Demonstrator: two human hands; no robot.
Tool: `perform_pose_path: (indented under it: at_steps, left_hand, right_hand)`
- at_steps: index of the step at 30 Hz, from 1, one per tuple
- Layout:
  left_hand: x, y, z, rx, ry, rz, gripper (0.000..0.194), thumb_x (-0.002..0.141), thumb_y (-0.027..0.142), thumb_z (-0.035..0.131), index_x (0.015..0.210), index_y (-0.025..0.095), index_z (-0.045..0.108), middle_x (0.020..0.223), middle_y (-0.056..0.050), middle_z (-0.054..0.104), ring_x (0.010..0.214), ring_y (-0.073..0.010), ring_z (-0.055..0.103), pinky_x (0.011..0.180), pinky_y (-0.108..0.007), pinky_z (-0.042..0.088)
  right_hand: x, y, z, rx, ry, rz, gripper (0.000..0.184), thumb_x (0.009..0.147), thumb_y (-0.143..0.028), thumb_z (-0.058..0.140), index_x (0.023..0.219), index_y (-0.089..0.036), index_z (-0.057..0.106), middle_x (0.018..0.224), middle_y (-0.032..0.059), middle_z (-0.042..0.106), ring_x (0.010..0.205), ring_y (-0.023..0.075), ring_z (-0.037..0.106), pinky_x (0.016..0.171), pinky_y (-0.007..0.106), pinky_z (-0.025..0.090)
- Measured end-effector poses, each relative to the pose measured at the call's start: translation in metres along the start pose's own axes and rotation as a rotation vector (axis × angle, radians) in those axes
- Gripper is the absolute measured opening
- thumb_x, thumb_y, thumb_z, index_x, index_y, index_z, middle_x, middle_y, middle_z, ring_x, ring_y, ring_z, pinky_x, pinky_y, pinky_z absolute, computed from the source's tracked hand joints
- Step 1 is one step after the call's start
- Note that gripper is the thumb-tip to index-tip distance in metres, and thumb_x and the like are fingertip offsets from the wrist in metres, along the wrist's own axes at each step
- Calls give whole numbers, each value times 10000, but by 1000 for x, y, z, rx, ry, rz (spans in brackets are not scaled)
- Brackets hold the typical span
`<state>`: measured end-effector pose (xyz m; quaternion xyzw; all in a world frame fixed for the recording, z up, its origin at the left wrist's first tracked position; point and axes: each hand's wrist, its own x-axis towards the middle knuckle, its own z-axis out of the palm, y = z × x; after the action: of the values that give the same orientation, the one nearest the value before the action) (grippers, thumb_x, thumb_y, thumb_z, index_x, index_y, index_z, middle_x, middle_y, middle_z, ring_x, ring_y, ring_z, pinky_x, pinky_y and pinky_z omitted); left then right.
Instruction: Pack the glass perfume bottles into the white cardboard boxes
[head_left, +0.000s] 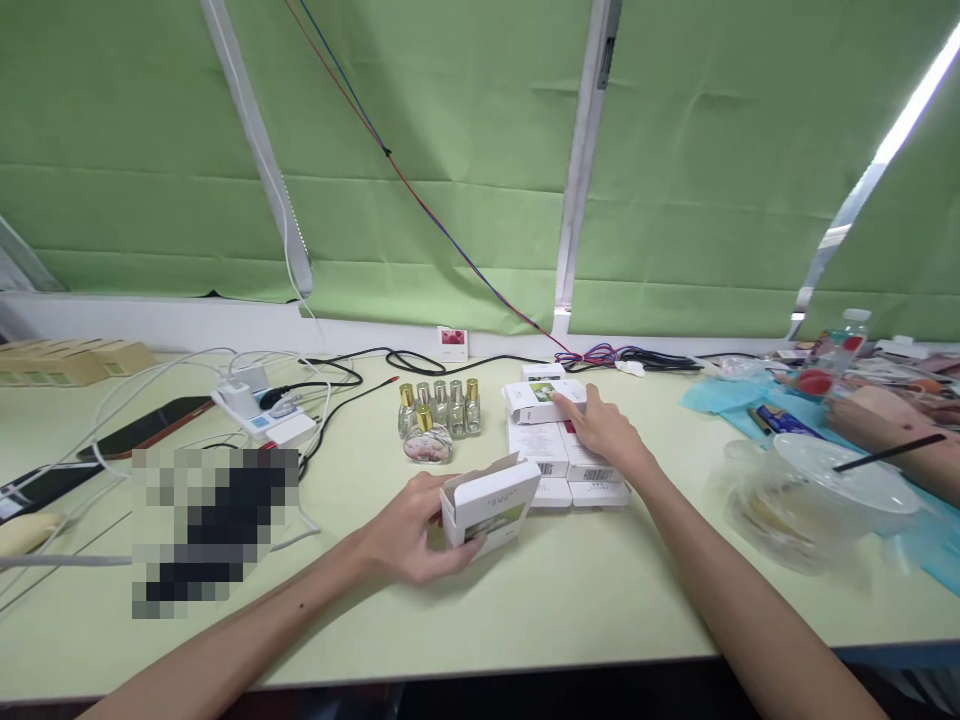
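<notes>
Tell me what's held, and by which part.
Left grip: an open box, by its left end, thumb on the printed face. Right grip: touching the upper box, right end; can't tell whether holding.

One head-worn view, set at the wearer's eye side of the table [637,570]. Faces 12 o'clock, pitched down; green blinds [487,120] fill the upper part. Close range: left hand [427,530] reaches in from 7 o'clock, right hand [604,435] from 5. Wide take: near table edge at 6 o'clock, slightly rolled, higher toward 4; another person's arm [855,405] at 3. Blind seams fan outward toward 11 and 1.
</notes>
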<state>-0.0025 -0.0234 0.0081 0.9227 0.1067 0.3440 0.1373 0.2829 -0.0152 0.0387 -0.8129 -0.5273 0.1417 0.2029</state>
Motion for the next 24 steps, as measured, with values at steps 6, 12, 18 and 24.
perform_pose_path:
  at_steps: [6,12,18,24]
  left_hand:
    - [-3,-5,-3,-7,137,-38,85,802,231,623,804,169,681,920,-76,791,778,-205,732,712,-287,584]
    - [-3,-8,1,58,330,-298,174,823,293,683,905,140,678,761,-61,744,569,-152,644,460,-230,494]
    - [1,-7,2,104,470,-458,235,841,376,677,888,150,627,736,-39,702,524,-119,572,437,-223,482]
    - [-2,-13,4,288,428,-434,241,858,381,689,825,171,576,659,22,566,519,-94,473,467,-221,398]
  right_hand:
    - [-2,-3,4,-14,25,2,835,974,-751,235,1566,-163,257,1296,244,639,1210,441,621,963,538,477]
    - [-12,-11,5,-118,240,-16,880,983,-730,323,1628,-157,149,1347,276,572,1204,435,622,1017,552,437]
    - [-23,-27,25,-30,558,-457,766,1009,-678,343,1529,-116,381,1503,259,445,1403,394,428,1180,578,284]
    - [-45,-43,51,273,376,-993,598,1061,-510,390,1543,-166,309,1404,198,559,1293,301,553,1075,476,479]
